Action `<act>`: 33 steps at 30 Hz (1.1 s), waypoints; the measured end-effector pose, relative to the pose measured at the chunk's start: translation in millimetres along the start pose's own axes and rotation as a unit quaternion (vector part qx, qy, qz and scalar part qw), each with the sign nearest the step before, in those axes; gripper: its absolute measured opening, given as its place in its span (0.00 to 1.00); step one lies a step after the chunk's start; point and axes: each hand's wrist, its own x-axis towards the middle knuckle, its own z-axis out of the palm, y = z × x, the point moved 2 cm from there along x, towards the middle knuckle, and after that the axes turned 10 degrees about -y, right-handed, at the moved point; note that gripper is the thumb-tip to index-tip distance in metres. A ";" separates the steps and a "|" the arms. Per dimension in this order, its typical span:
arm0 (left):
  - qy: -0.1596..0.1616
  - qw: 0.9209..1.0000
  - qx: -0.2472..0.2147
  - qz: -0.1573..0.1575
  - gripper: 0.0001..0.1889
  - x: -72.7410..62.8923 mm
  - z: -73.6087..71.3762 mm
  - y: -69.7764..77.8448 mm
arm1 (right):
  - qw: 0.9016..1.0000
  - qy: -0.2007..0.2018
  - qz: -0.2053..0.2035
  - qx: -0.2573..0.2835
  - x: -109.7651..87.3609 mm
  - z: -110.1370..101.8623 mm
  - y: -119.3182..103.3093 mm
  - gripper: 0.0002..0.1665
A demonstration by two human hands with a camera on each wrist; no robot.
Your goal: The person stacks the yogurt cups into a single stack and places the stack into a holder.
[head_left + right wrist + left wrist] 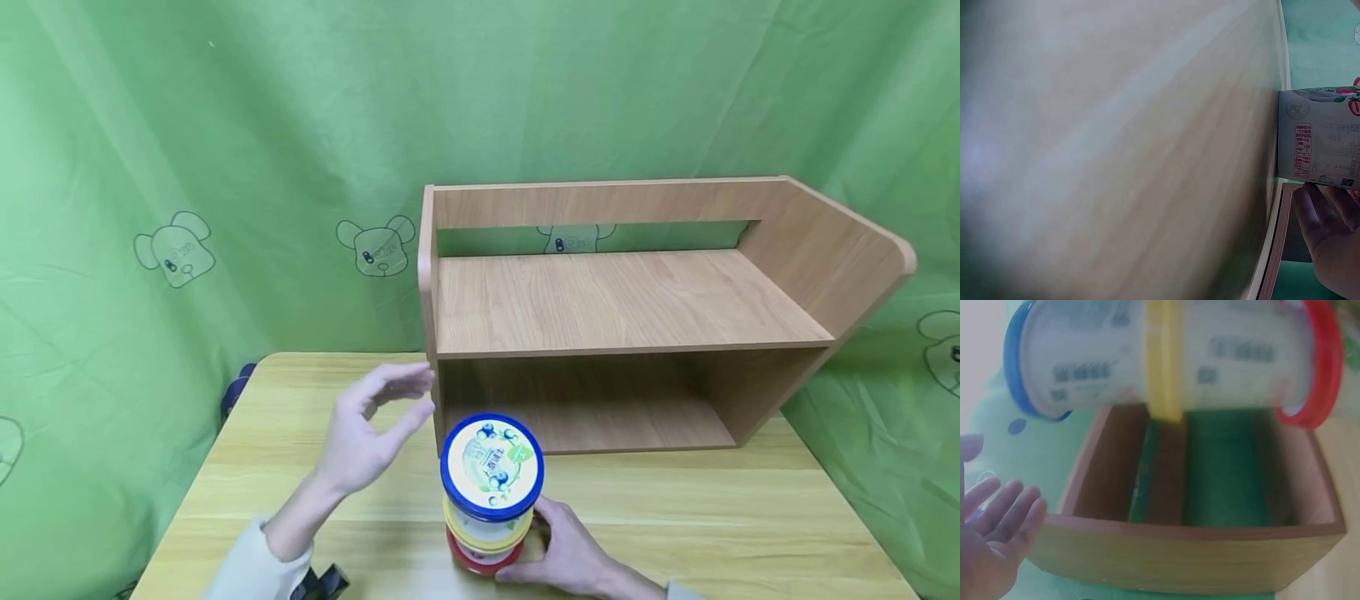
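Observation:
Three white tubs stand stacked on the table. On top is the blue-lidded tub, printed with blueberries; the yellow-lidded tub is in the middle and the red-lidded tub at the bottom. My right hand holds the bottom tub from the right, thumb at the front and fingers along its far side. Raised left of the stack, my left hand has thumb and fingers spread apart and nothing between them. The left wrist view shows all three lids, with the left hand's palm beside the stack.
A two-level wooden shelf stands on the table just behind the stack, its left side panel near my left fingertips. Green curtain hangs behind. A small black object lies by my left sleeve.

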 end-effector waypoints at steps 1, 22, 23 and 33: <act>0.015 1.000 -0.001 0.001 0.19 3.8 -2.6 1.0 | 1.000 0.002 -0.001 -0.002 -0.9 0.0 -0.1 0.43; 0.131 0.989 -0.003 0.063 0.13 83.8 -27.8 4.4 | 0.999 0.009 0.032 -0.002 -12.9 -4.2 -4.6 0.41; 0.130 0.989 0.001 0.064 0.13 86.4 -27.7 4.6 | 0.999 0.011 0.032 -0.005 -13.5 -4.7 -5.0 0.41; 0.130 0.989 0.014 0.067 0.14 104.2 -25.0 7.1 | 0.998 0.012 0.051 0.016 -21.2 -11.2 -14.2 0.40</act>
